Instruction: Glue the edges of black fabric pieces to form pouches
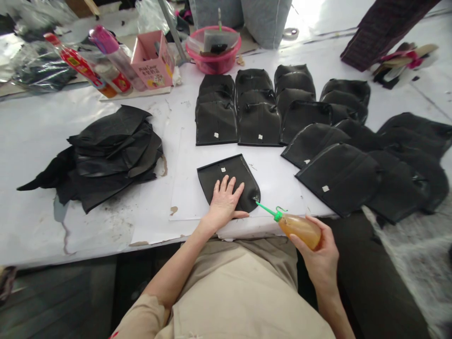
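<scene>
A black leather-like piece (pixel 243 174) with a small white tag lies on the white table in front of me. Spread flat across it, my left hand (pixel 225 200) rests with fingers apart. My right hand (pixel 323 249) is wrapped round a squeeze bottle (pixel 300 230) of amber liquid with a green nozzle. The nozzle's tip is at the piece's rounded right edge, by a small shiny spot. Rows of similar black pieces (pixel 216 120) overlap beyond it and to the right (pixel 341 176).
A heap of black sheets (pixel 113 150) is on the left. Behind stand a pink box (pixel 153 66), a red bottle (pixel 76 61), a pink spray can (pixel 115 56) and a pink basin (pixel 213 61). The white table's (pixel 95 245) front edge runs before my lap.
</scene>
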The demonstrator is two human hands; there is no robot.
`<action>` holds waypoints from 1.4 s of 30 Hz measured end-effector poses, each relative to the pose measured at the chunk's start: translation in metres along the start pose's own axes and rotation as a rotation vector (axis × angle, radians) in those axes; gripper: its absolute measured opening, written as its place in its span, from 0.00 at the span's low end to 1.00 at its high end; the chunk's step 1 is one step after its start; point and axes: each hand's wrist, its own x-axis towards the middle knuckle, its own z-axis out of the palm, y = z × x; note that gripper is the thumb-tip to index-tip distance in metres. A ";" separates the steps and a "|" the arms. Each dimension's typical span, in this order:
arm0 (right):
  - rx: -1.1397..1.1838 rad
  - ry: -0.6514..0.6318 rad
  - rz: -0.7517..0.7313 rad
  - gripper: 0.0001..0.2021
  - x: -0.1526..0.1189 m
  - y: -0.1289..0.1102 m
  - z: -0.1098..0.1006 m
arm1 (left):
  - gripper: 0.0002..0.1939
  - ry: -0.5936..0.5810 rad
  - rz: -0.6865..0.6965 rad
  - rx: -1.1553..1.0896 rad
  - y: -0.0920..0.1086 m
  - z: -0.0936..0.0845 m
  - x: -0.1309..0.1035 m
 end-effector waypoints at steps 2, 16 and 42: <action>-0.052 0.001 -0.053 0.33 -0.005 0.003 0.005 | 0.54 -0.004 -0.011 0.007 0.001 0.000 0.000; -0.384 0.026 -0.396 0.30 -0.011 0.014 0.012 | 0.53 0.000 -0.029 0.030 0.004 0.001 0.001; -0.413 -0.014 -0.422 0.30 -0.018 0.011 0.014 | 0.44 0.038 0.082 -0.244 -0.026 -0.001 -0.022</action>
